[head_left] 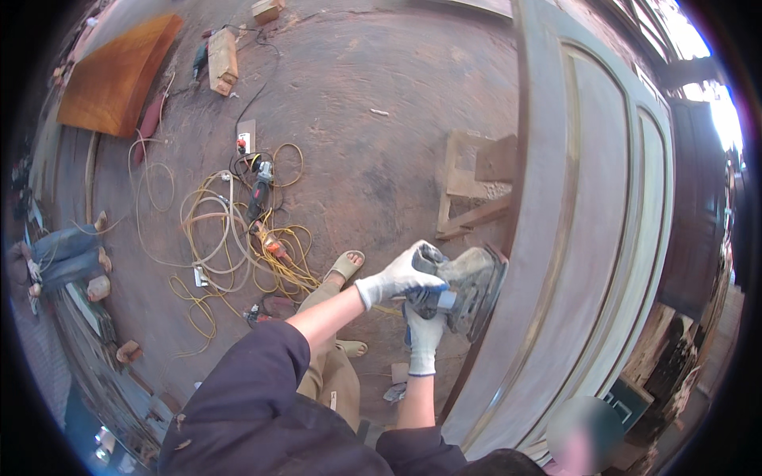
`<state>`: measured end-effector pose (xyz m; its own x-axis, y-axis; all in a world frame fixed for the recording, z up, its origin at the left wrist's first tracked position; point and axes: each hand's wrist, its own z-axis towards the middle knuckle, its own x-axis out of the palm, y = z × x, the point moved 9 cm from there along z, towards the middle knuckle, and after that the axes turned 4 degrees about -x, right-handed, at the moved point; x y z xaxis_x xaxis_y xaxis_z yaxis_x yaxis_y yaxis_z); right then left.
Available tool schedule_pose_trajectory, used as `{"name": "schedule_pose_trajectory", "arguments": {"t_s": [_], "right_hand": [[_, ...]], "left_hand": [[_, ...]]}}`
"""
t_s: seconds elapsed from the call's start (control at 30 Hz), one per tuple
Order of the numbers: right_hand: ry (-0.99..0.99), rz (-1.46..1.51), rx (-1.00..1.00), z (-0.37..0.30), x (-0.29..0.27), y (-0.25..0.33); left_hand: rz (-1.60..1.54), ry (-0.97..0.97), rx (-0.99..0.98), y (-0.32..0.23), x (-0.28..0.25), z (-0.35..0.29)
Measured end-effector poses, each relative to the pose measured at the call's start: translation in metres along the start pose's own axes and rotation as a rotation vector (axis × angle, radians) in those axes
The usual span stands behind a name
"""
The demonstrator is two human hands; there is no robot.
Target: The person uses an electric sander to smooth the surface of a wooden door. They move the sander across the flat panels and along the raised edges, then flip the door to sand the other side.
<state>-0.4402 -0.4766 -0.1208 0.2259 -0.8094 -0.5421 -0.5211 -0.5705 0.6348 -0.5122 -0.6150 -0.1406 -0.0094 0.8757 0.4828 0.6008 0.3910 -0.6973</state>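
My left hand point(401, 274), in a white glove with a dark palm, is closed round the rear top of a dusty dark power sander point(475, 279). Just below it, my right hand point(425, 339), gloved the same way, wraps the sander's handle from underneath; its fingers are partly hidden. The sander is tilted on its side. Its flat pad faces the long near edge of a panelled wooden door point(591, 198) and appears to touch it. Grey-brown in colour, the door lies raised along the right side.
A wooden stand point(476, 178) props the door. Left of my feet lie an angle grinder point(260, 190), an orange power tool point(271, 242) and tangled yellow cords point(298, 274). A varnished board point(119, 75) leans far left. Another person's head point(583, 436) is at the lower right.
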Motion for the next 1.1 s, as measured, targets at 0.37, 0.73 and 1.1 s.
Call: {"name": "schedule_pose_trajectory", "arguments": {"t_s": [0.37, 0.73, 1.1], "right_hand": [[0.067, -0.441, 0.249, -0.142, -0.024, -0.161], [0.097, -0.475, 0.417, -0.437, -0.112, -0.408], [0.003, -0.482, 0.267, -0.387, -0.106, -0.361]], "left_hand": [[-0.101, -0.017, -0.312, 0.193, 0.053, -0.117], [-0.18, 0.146, -0.75, 0.447, 0.223, -0.377], [-0.092, 0.166, -0.57, 0.426, 0.186, -0.328]]}}
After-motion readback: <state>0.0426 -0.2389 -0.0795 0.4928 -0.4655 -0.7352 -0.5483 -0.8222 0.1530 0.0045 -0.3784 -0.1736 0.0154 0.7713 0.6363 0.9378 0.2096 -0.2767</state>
